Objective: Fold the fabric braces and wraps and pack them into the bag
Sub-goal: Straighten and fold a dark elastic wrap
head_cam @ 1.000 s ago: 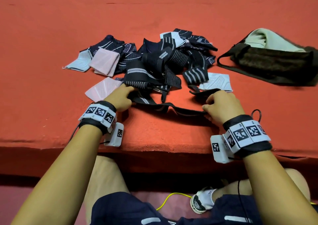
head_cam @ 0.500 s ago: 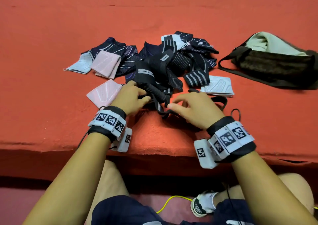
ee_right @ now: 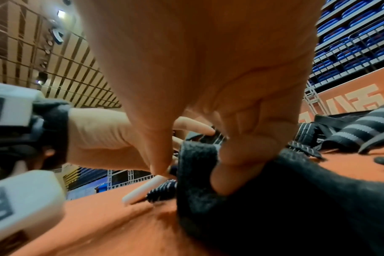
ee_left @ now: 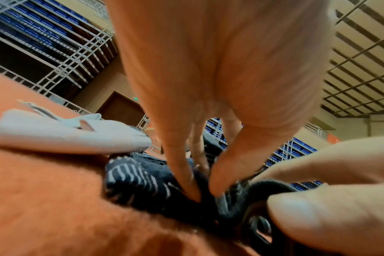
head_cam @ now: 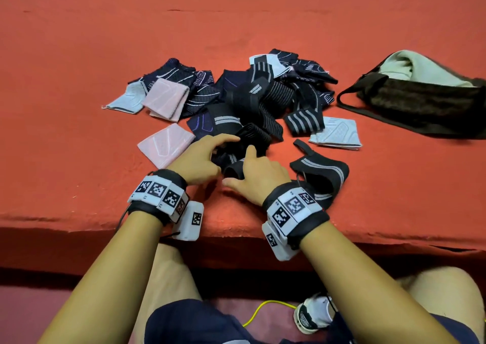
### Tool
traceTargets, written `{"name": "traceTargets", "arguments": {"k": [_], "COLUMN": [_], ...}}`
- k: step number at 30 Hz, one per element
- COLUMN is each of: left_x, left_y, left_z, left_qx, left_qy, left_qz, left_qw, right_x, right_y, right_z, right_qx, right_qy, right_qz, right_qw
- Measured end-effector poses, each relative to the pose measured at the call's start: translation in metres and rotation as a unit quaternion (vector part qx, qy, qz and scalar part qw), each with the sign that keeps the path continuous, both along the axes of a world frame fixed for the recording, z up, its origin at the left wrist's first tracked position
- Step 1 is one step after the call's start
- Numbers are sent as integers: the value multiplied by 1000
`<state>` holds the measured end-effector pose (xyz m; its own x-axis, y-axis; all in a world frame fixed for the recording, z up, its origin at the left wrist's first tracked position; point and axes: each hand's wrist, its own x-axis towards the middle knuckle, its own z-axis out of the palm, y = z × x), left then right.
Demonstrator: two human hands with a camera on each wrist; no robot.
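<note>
Here the black wrap (head_cam: pixel 238 159) lies bunched at the near edge of the pile (head_cam: pixel 252 101), between the two hands; its loose tail (head_cam: pixel 319 171) runs off to the right and curls back toward the right wrist, so its long axis goes roughly left to right along the front of the red surface (head_cam: pixel 79 67).

The left hand (head_cam: pixel 200 159) has its fingers (ee_left: pixel 184 175) curled down, pinching the striped end of the wrap against the thumb. The right hand (head_cam: pixel 259 176) pinches the same wrap: in the right wrist view its fingers (ee_right: pixel 235 166) are bent over a thick black fold, with the forefinger stretched forward onto the fabric.

Two pink folded pieces show, one (head_cam: pixel 167 145) just left of the left hand and one (head_cam: pixel 167 102) farther back. Three pale blue-white pieces show: at the far left (head_cam: pixel 126 101), at the right (head_cam: pixel 335 133) and at the back (head_cam: pixel 265 63). The dark ones overlap too much to count.

One dark bag (head_cam: pixel 420 101) lies well apart at the right, its mouth open toward the pile, with pale cloth (head_cam: pixel 418 66) inside.
</note>
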<state>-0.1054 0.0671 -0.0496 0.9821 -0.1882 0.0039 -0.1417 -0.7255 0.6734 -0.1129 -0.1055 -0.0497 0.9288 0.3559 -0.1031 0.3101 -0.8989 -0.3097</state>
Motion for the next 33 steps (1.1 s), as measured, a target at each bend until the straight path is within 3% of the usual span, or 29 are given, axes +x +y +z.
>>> {"name": "traceTargets", "arguments": {"k": [4, 13, 19, 26, 33], "left_x": [-4, 0, -3, -3, 2], "left_y": [-3, -10, -5, -3, -1], "left_z": [4, -4, -14, -15, -17], "left_qx": [-85, -148, -115, -129, -125], "left_qy": [-5, -31, -19, -42, -70], "left_qz": [41, 89, 136, 124, 135], "left_qw": [996, 984, 984, 983, 980], "right_x": [11, 28, 33, 31, 39], "right_y": [8, 19, 15, 17, 18], "right_z": [5, 16, 11, 3, 8], "right_qx": [-35, -14, 4, 14, 82], "right_qy": [-15, -29, -18, 3, -4], "right_qz": [18, -17, -31, -17, -18], "right_qw": [999, 999, 999, 1000, 996]}}
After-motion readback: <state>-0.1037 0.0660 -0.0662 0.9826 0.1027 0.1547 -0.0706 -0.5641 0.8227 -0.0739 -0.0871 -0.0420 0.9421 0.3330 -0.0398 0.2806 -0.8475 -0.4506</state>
